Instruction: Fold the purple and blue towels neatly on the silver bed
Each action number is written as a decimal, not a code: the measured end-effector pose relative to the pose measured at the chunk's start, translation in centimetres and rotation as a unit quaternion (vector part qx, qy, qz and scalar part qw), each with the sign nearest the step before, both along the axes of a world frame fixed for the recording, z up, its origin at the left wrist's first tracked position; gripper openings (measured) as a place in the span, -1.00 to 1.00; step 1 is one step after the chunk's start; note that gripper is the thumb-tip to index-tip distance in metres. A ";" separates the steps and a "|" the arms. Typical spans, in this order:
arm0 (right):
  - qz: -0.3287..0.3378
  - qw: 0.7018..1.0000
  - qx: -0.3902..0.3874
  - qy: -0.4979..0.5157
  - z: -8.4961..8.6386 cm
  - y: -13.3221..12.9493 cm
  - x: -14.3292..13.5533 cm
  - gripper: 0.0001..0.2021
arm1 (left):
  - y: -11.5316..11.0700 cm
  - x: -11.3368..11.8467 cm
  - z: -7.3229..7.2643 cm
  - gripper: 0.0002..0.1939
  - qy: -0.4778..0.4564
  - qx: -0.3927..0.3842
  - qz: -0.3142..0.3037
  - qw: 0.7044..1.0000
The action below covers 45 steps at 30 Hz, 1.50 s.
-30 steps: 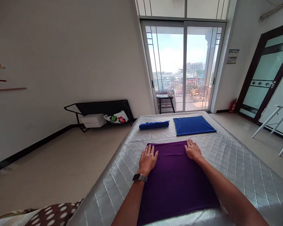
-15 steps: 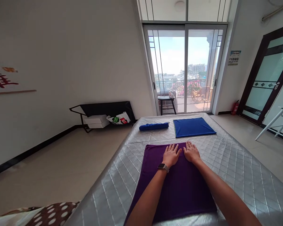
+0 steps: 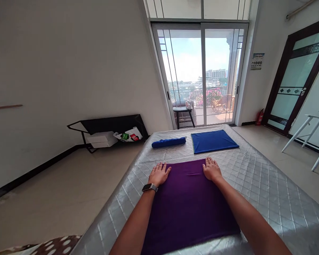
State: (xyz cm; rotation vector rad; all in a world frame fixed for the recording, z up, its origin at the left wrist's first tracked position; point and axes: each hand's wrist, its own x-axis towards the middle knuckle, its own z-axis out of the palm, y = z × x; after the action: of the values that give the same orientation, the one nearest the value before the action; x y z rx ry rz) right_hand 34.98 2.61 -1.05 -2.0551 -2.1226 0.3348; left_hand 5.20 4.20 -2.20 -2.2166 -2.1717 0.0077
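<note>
A purple cloth (image 3: 190, 202) lies spread on the silver quilted cover (image 3: 257, 177). My left hand (image 3: 158, 174), with a watch on its wrist, rests flat on the cloth's far left corner, fingers spread. On the far right corner, my right hand (image 3: 212, 169) lies flat with its fingers stretched out. Neither hand grips anything. Beyond the purple cloth are a flat blue cloth (image 3: 214, 141) on the right and a rolled blue cloth (image 3: 168, 142) on the left.
A black frame (image 3: 108, 124) holding white boxes (image 3: 101, 140) stands on the floor against the left wall. Brown dotted fabric (image 3: 60, 245) shows at the bottom left. A white stool (image 3: 307, 129) is at the right.
My left hand has slid left across the cloth to its far left corner. My right hand stays near the far right corner. The view has shifted slightly.
</note>
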 end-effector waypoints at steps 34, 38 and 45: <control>0.001 1.000 -0.008 -0.016 -0.1 0.3 0.1 -0.37 | -2.5 3.2 -1.8 -0.17 -0.041 0.015 0.044 0.998; 0.016 0.999 -0.013 -0.026 0.0 -0.3 0.3 -0.38 | -2.6 3.2 -1.6 -0.17 -0.045 0.015 0.040 0.998; 0.009 1.000 -0.009 -0.026 -0.2 -0.9 0.6 -0.34 | -2.8 3.2 -1.4 -0.16 -0.045 0.009 0.046 0.998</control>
State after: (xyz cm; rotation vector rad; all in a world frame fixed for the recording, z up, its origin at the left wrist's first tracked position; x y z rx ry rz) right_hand 35.62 1.70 -1.28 -2.0768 -2.1772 0.3087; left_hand 8.43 1.43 -3.56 -2.1448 -2.3081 -0.1102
